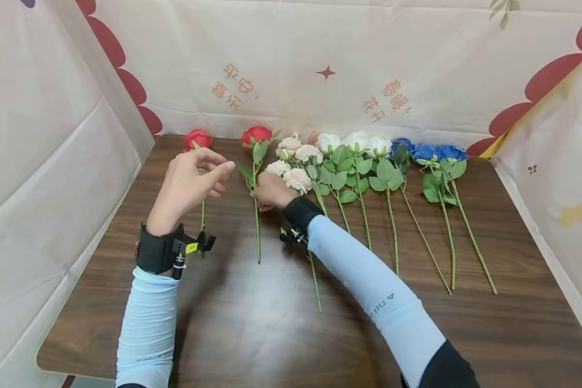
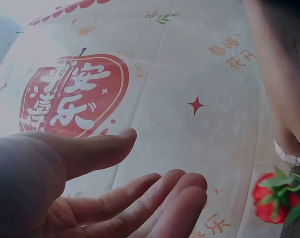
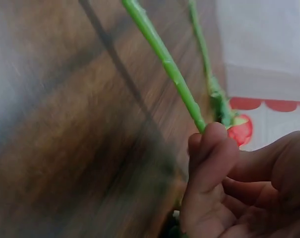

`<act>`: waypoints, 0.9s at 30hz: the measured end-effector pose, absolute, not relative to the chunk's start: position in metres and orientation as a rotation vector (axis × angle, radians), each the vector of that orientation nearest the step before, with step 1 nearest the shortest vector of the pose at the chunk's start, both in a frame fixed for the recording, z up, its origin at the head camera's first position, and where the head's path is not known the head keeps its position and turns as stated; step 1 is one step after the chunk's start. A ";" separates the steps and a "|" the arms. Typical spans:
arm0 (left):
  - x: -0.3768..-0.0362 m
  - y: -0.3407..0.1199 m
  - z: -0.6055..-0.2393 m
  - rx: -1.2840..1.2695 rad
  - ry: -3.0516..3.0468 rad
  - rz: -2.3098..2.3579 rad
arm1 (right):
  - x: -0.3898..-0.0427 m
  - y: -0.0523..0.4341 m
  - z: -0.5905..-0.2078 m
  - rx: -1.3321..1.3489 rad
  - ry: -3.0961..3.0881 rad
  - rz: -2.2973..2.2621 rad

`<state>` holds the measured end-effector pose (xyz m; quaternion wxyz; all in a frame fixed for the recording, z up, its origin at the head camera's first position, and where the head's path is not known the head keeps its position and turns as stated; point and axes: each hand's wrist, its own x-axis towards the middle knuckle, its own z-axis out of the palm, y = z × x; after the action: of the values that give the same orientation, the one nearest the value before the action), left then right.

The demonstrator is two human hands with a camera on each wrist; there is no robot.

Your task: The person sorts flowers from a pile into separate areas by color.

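My right hand (image 1: 274,191) pinches the green stem (image 1: 257,229) of a red rose (image 1: 256,134) between thumb and fingers. In the right wrist view, that stem (image 3: 164,62) slants up out of the curled fingertips. My left hand (image 1: 189,183) hovers over a second red rose (image 1: 197,139) at the far left, covering part of its stem. Nothing is between its spread thumb (image 2: 105,148) and loosely bent fingers in the left wrist view. The red bloom (image 2: 271,201) near the right hand shows at that view's lower right.
Right of my right hand lie cream flowers (image 1: 298,178), white roses (image 1: 356,141) and blue roses (image 1: 427,152) in a row, stems toward me. They lie on a dark wooden table (image 1: 267,334). A printed cloth (image 1: 291,43) walls off its back and sides.
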<state>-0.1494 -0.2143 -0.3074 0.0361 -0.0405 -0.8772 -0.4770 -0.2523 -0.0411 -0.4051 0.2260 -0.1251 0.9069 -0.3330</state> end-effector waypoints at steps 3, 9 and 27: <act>-0.149 -0.214 -0.306 -0.123 -2.696 -1.464 | -0.264 -0.045 -0.409 -0.337 2.536 -0.826; -0.147 -0.216 -0.303 -0.120 -2.693 -1.451 | -0.266 -0.046 -0.409 -0.341 2.612 -0.761; -0.151 -0.223 -0.310 -0.096 -2.720 -1.418 | -0.247 -0.025 -0.407 -0.433 2.621 -0.818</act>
<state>-0.1510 -0.2226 -0.3099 0.0363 -0.0312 -0.8857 -0.4618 -0.2467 -0.0252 -0.4070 0.1798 -0.1532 0.9276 -0.2895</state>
